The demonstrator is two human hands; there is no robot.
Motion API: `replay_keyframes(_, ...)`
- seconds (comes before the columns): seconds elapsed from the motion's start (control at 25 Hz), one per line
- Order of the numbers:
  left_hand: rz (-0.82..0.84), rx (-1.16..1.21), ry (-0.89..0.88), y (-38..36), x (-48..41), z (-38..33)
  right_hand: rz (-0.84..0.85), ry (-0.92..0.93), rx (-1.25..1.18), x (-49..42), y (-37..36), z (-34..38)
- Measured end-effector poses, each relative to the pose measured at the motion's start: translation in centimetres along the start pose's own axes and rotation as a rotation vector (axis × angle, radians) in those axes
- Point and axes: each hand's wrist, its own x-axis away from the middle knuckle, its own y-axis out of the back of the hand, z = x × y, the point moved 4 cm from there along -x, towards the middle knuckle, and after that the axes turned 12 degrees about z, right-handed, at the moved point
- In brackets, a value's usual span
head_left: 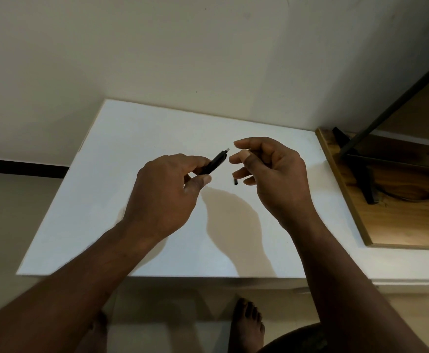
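My left hand pinches a slim black stick-shaped device with a small metal tip that points up and right. It is held above the white table. My right hand hovers just to the right of that tip, fingers curled. A small black piece, perhaps a cap, shows below the curled fingers; most of it is hidden by them. A short gap separates the metal tip from the right fingertips.
The white table stands against a pale wall. A wooden shelf with black metal legs adjoins its right edge. Bare feet are on the floor below the table's front edge.
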Motion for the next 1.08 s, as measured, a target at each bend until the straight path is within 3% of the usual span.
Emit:
replay_keyframes(0.12, -0.006, 0.119, 0.103, 0.1, 0.0, 0.4, 0.020, -0.101, 0.240, -0.6, 0.2, -2.0)
replay_keyframes(0.24, 0.030, 0.186, 0.164, 0.1, -0.2, 0.7, 0.205, -0.178, 0.652, -0.7, -1.1, -4.3)
replay_keyframes(0.4, 0.113, 0.172, 0.132, -0.3, -0.3, 0.5, 0.326, -0.201, 0.860, -0.5, -2.2, -5.1)
replay_keyframes(1.08, 0.152, 0.191, 0.129, -0.3, -0.2, 0.6, 0.197, -0.204, 0.825, -0.7, -2.1, -5.3)
